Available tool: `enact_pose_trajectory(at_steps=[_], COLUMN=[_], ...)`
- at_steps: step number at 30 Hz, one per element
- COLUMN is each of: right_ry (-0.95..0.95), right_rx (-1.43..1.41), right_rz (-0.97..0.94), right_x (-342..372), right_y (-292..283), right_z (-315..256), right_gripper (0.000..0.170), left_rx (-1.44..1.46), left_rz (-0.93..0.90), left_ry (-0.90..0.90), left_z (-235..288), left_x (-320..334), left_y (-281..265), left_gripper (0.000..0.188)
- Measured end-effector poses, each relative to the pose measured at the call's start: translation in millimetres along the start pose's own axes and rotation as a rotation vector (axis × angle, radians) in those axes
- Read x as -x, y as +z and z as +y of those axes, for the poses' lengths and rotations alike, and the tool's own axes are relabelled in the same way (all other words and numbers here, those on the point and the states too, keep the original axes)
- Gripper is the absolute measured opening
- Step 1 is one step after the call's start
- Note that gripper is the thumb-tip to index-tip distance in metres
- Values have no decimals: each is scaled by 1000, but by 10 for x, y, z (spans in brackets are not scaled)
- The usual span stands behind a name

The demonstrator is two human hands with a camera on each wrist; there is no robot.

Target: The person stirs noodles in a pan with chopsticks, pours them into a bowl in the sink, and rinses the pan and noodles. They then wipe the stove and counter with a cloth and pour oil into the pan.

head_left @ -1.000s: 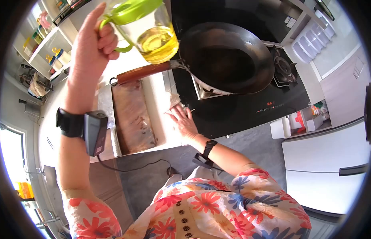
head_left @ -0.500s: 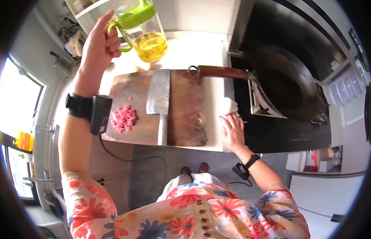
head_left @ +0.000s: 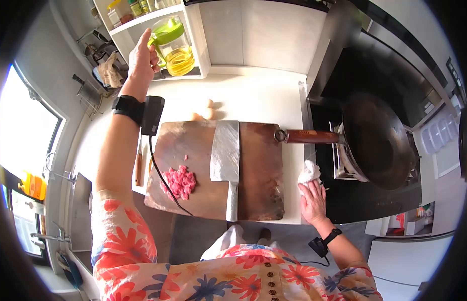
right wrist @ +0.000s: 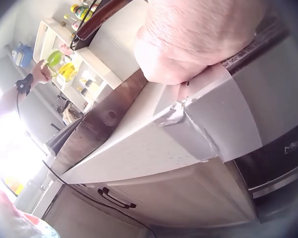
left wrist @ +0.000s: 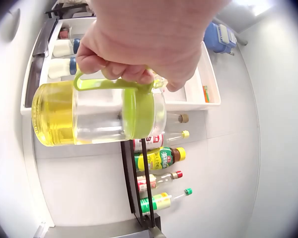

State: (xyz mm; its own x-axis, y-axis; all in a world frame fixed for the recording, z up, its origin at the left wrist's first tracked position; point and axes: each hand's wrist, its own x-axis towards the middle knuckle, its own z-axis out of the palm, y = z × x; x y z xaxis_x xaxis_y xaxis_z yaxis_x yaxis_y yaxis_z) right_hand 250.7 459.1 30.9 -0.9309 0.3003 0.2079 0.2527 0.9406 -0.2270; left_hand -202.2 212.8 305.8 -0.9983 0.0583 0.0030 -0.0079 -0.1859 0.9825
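Note:
My left hand (head_left: 143, 59) grips the green handle of a clear oil jug (head_left: 177, 56). The jug has a green lid and yellow oil in its lower part. In the left wrist view, the curled fingers of that hand show round the jug's handle (left wrist: 104, 84), with a white shelf behind. At the stove's left edge, my right hand (head_left: 314, 203) rests on a crumpled white cloth (head_left: 308, 172), its fingers extended over it. The right wrist view shows the back of this hand above the counter's corner; the cloth is hidden there.
A cutting board (head_left: 261, 175) carries a cleaver (head_left: 225, 153) and diced raw meat (head_left: 179, 182). Eggs (head_left: 208, 113) lie behind it. A wok (head_left: 379, 145) stands on the stove, its wooden handle (head_left: 311, 136) reaching over the board's edge. Several sauce bottles (left wrist: 161, 158) stand on a rack.
The head view has swung left, bringing board, meat and shelf into sight. My left hand has carried the oil jug toward the shelf. The right hand stays on the cloth by the stove.

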Motion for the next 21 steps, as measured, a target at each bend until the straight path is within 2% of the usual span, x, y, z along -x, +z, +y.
enact_pose_trajectory(at_steps=[7,11,13,15,17,19,20,21], right_ry=[33,38,83,30,57,70,100,135], right_rx=[21,36,51,41,30,7,10,18], right_rz=[-29,-30,-31,-43,-66,-58,-81,-78], right_x=[-47,-78,-70,-115,-122,-115,-101,-96], right_y=[-30,-37,-74,-99,-147,-164,-153,-146], right_z=[-38,-66,-77,-73,-98,-104,-105,-103], right_gripper=[42,41,41,41,41,41,41,41], left_rx=[100,47,46,99,62,66,49,59], left_rz=[40,40,75,12,-32,25,-38,3], left_ry=[-52,37,18,19,-4,27,-1,-16], left_z=[-343,-597,-698,-827,-943,-1017,-1084,-1031], left_x=[-883,-1316,-1534,-1693,-1861,-1859,-2041,-1862], left_y=[44,84,100,90,67,163,84,218], left_gripper=[46,45,46,47,43,41,40,33])
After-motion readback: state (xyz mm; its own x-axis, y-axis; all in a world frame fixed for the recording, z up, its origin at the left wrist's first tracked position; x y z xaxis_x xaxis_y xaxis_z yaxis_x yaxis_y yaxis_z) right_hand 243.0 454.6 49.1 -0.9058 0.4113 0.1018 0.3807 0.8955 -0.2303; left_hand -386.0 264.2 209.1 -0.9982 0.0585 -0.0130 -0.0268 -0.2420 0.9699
